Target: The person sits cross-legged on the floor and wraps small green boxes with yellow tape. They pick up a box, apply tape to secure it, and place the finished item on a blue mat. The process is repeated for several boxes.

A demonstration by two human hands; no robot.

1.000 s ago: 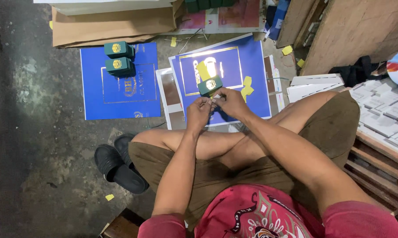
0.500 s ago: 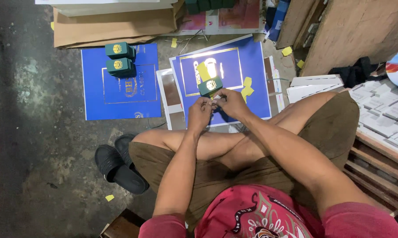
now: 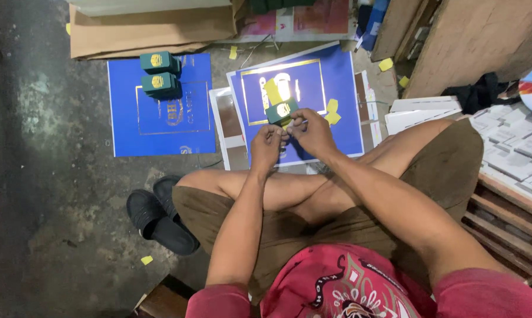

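Note:
I sit cross-legged on the floor with both hands raised in front of me. My left hand (image 3: 267,145) and my right hand (image 3: 310,131) pinch a small dark green box (image 3: 282,111) with a gold emblem between their fingertips, above a blue printed sheet (image 3: 336,88). Yellow paper strips (image 3: 332,112) lie on that sheet beside the box. Two finished green boxes (image 3: 158,72) stand on a second blue sheet (image 3: 160,123) to the left.
Black sandals (image 3: 157,217) lie by my left knee. Brown cardboard (image 3: 154,29) lies at the top. White flat carton blanks (image 3: 513,147) are stacked on a wooden pallet (image 3: 507,224) at the right. A wooden board (image 3: 478,41) leans at top right.

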